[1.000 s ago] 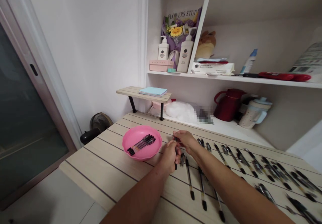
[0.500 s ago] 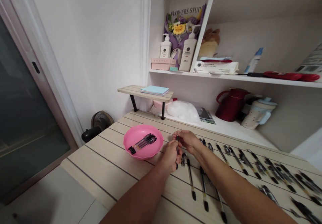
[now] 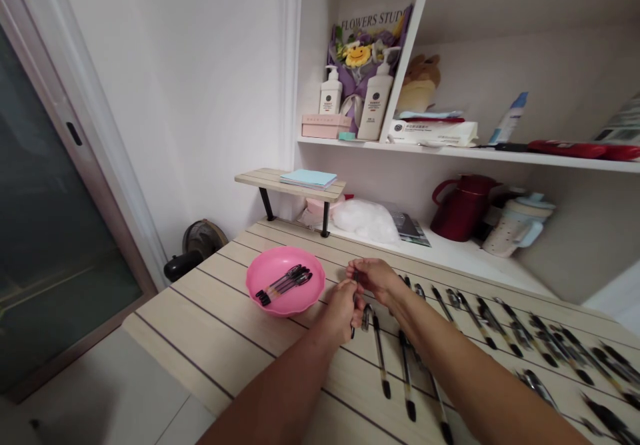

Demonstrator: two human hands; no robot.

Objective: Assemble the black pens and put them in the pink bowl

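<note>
Black and slim, a plastic pen (image 3: 353, 332) is standing nearly upright between both hands, just above the pale slatted wooden table (image 3: 210, 325). The left hand (image 3: 343, 308) is curling closed around the pen's lower part, while the right hand (image 3: 375, 277) is pinching its upper end with fingers bent tight. Just to the left, a round pink plastic bowl (image 3: 260, 268) is holding several capped black pens (image 3: 283, 283) side by side. Rightward, a row of loose black pens (image 3: 380, 358) is lying across the table.
</note>
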